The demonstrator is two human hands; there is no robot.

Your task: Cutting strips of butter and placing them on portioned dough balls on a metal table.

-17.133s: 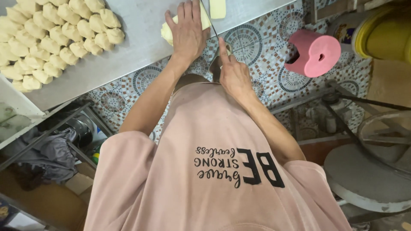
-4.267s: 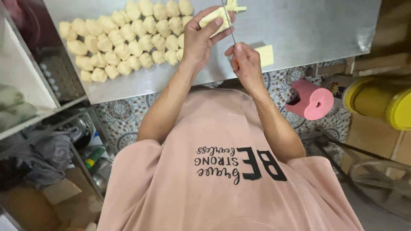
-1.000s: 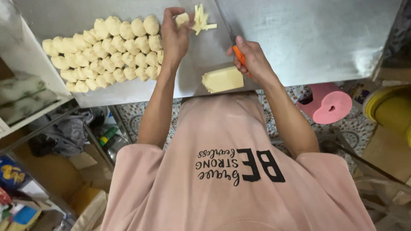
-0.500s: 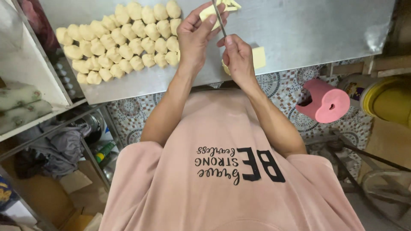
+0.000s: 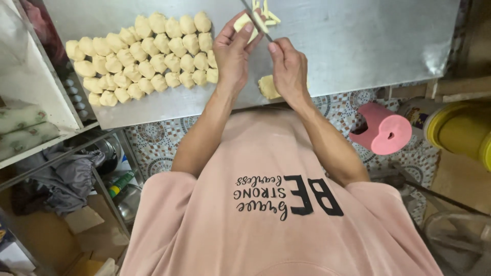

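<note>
While the left hand pinches a pale yellow dough piece between thumb and fingertips above the steel bench, the right hand is closed around a thin blade, apparently a knife, its handle hidden. The piece is smooth, blocky and cream-coloured. Cut strips lie just beyond it. A dough lump sits beneath the right wrist. Shaped dough rows fill the bench's left.
</note>
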